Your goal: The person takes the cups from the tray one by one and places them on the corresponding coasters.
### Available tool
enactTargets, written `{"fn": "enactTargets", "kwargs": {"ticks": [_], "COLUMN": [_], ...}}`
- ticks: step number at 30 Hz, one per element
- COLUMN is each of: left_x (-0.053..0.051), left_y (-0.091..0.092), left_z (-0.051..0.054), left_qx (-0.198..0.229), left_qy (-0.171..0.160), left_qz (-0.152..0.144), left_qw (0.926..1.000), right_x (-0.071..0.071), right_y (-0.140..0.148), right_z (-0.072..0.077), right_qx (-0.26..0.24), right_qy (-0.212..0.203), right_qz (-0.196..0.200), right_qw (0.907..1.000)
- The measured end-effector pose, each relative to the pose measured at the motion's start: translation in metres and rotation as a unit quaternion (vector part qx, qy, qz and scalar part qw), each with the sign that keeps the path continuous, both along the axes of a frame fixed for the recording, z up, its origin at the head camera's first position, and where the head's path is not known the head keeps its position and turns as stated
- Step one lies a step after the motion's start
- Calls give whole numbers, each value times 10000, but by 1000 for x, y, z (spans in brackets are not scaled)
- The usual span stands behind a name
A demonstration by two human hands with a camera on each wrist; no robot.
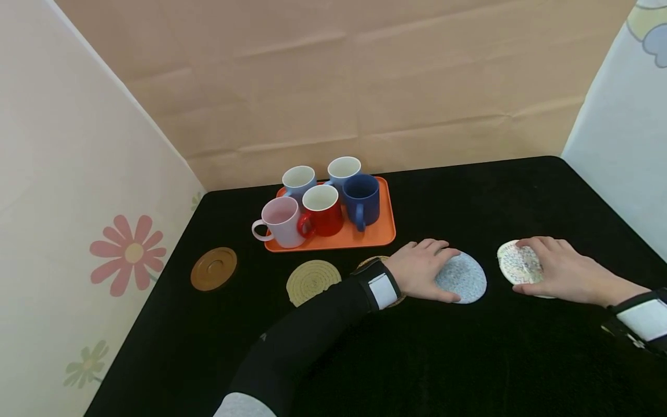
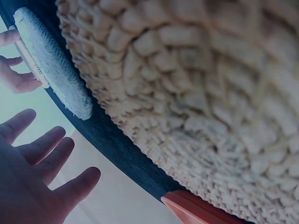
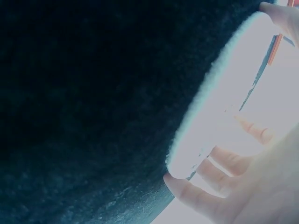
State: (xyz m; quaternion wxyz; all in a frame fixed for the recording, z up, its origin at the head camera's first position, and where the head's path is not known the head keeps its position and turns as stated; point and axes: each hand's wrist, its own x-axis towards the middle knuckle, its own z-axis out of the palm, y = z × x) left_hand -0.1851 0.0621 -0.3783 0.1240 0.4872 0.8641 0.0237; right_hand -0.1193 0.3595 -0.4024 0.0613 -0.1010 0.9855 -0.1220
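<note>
My left hand (image 1: 419,269) hovers over the left side of a round grey-blue coaster (image 1: 464,281). In the left wrist view its fingers are spread, apart from that coaster and holding nothing. Under the left wrist lies a woven straw coaster (image 2: 187,93), mostly hidden by the arm in the head view. My right hand (image 1: 568,269) spans a round white speckled coaster (image 1: 513,260) on the right, its fingers at the far edge and the thumb at the near edge. In the right wrist view fingertips touch opposite ends of this coaster (image 3: 224,93).
An orange tray (image 1: 383,229) at the back holds several mugs, among them a pink mug (image 1: 283,223), a red mug (image 1: 328,217) and a dark blue mug (image 1: 367,202). A yellowish woven coaster (image 1: 312,278) and a brown round coaster (image 1: 213,269) lie farther left on the black table (image 1: 182,347).
</note>
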Motion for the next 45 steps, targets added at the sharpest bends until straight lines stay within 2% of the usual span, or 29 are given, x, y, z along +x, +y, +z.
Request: {"fn": "enactTargets", "kwargs": {"ticks": [14, 21, 28, 39, 45], "left_x": [0, 1, 2, 0, 0], "left_y": [-5, -15, -24, -28, -38], "left_z": [-2, -4, -6, -4, 1], "left_qx": [25, 42, 39, -4, -113], "left_qy": [-40, 107, 197, 138, 129], "left_qz": [-113, -174, -79, -30, -57], "left_qw": [9999, 9998, 9998, 9999, 9998], "right_x": [1, 2, 3, 4, 2], "right_y": [2, -2, -7, -6, -10], "right_z": [-3, 0, 4, 2, 6], "right_qx": [-66, -5, 68, 85, 211], "right_qy": [19, -80, -76, -40, -101], "right_qz": [52, -11, -62, -51, 75], "right_qw": [10000, 10000, 9999, 9999, 9997]}}
